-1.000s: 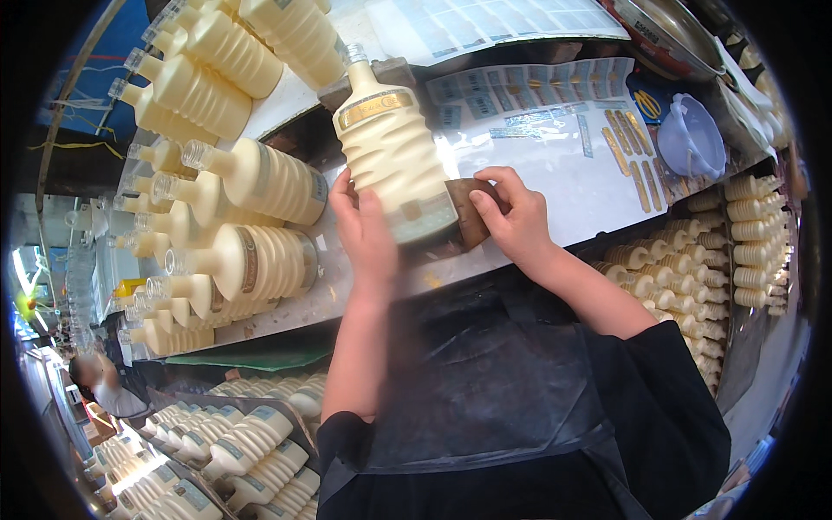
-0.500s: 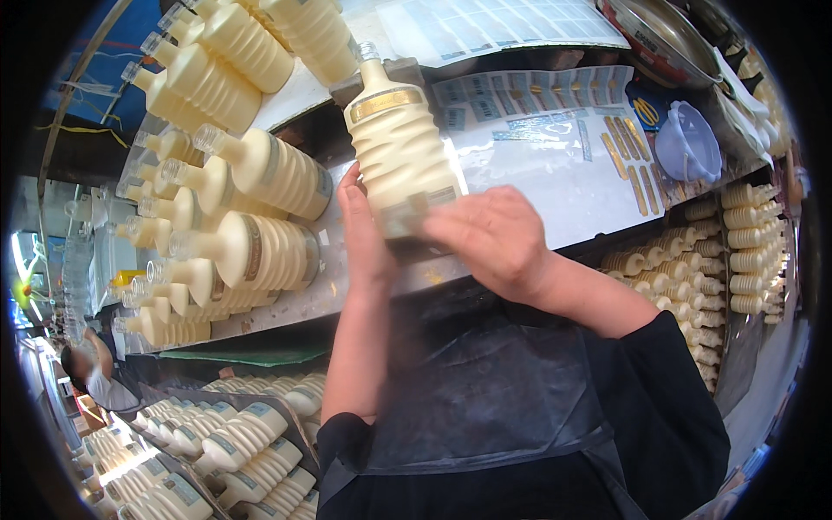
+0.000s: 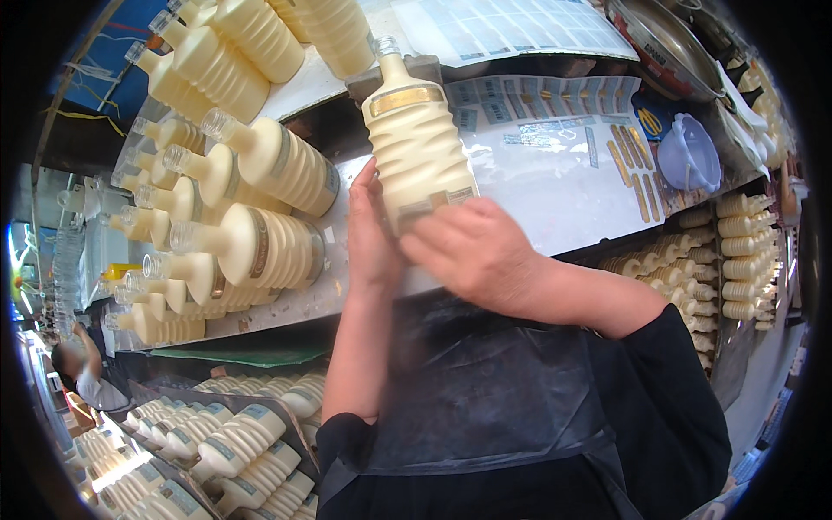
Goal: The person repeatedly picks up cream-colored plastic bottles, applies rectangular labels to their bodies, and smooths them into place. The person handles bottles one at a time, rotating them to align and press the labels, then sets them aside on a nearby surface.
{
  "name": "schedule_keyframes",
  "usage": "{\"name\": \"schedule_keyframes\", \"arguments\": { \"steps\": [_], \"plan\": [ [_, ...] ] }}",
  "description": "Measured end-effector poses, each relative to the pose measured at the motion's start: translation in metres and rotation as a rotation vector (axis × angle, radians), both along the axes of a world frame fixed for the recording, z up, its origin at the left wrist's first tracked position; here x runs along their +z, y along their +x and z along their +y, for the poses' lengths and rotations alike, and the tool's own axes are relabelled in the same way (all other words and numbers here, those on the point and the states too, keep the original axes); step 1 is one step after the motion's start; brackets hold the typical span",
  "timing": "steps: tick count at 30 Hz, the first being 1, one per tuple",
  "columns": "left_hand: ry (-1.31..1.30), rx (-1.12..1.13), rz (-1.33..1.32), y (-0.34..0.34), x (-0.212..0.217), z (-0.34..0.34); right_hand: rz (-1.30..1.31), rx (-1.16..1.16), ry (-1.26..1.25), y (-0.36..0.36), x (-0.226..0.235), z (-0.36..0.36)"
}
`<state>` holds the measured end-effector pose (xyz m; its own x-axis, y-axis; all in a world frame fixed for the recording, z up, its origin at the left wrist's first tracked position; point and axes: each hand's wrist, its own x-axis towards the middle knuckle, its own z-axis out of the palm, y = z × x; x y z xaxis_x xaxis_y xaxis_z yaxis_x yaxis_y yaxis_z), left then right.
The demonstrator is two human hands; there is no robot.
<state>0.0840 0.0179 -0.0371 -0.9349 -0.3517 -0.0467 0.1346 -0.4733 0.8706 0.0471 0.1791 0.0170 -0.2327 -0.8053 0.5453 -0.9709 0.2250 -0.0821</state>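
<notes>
A cream-coloured, ribbed bottle (image 3: 414,147) with a clear glass neck leans back on the bench in front of me, neck pointing away. A gold label strip (image 3: 405,99) crosses its shoulder, and a grey-blue label (image 3: 440,203) with a gold middle runs across its lower end. Along the bottle's left side and base, my left hand (image 3: 373,234) is closed on it, fingers partly hidden behind. My right hand (image 3: 472,247) lies over the lower end at the label's edge, its fingers stretched out and slightly blurred.
Several similar bottles (image 3: 269,247) lie at the left of the bench. Label sheets (image 3: 537,100), gold strips (image 3: 633,147), a lilac bucket (image 3: 689,154) and a metal basin (image 3: 667,43) are at the right. More bottles (image 3: 247,442) fill racks below. Another person (image 3: 95,386) is at far left.
My right hand has moved slightly left and down, onto the bottle's lower end. The label there now shows more plainly. My left hand keeps its hold.
</notes>
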Motion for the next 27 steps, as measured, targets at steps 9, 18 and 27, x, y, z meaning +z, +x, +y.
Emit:
{"name": "schedule_keyframes", "arguments": {
  "steps": [9, 18, 27],
  "plan": [
    [0.068, -0.099, 0.015, 0.005, -0.007, -0.014, 0.176, -0.042, 0.016, 0.011, 0.003, -0.038],
    [-0.126, 0.027, 0.013, 0.008, -0.033, -0.02, -0.231, -0.166, -0.02, -0.012, 0.012, -0.008],
    [-0.988, 0.278, -0.166, 0.006, -0.024, 0.014, -0.683, -0.486, -0.076, -0.019, -0.004, 0.022]
  ]
}}
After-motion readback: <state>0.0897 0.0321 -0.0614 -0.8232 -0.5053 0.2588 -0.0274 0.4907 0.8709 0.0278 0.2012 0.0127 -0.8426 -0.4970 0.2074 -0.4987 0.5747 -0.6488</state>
